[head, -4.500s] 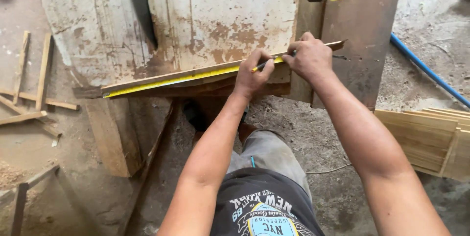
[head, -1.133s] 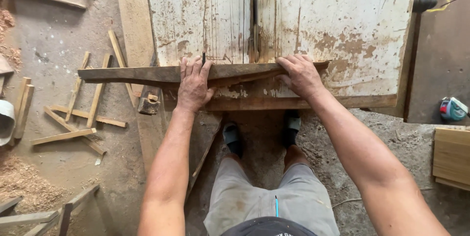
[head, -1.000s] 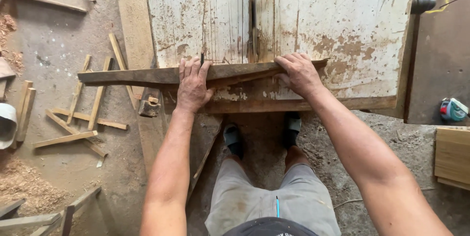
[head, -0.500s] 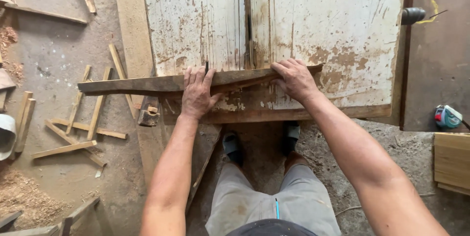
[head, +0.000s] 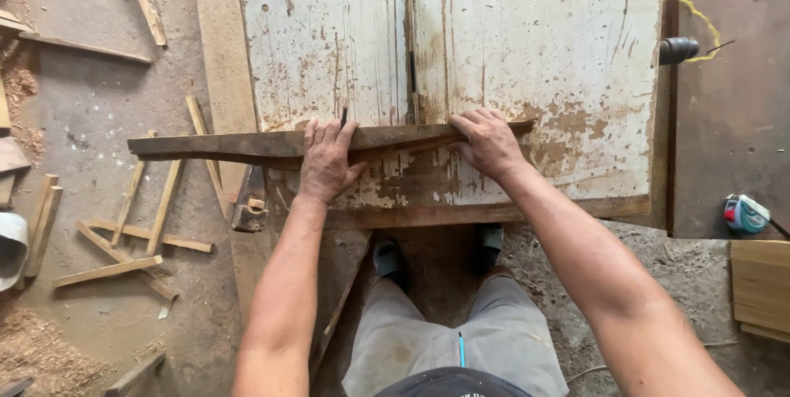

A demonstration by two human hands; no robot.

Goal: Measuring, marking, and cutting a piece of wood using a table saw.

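A long dark wooden strip [head: 222, 146] lies crosswise on a worn white saw table [head: 535, 51], its left end sticking out past the table edge. My left hand [head: 327, 158] presses flat on the strip near its middle, a pencil tip showing between the fingers. My right hand [head: 487, 142] holds the strip down near its right end. The blade slot [head: 409, 43] runs away from me, just beyond the strip and between my two hands.
Several thin wood offcuts [head: 123, 224] and sawdust [head: 33, 348] litter the floor at left. A tape measure [head: 745, 213] lies on a dark surface at right, above stacked light boards [head: 761, 286]. My feet stand under the table's near edge.
Earlier my hands held a yellow ruler against the strip. Over the last second both hands and the strip have edged forward toward the blade slot.
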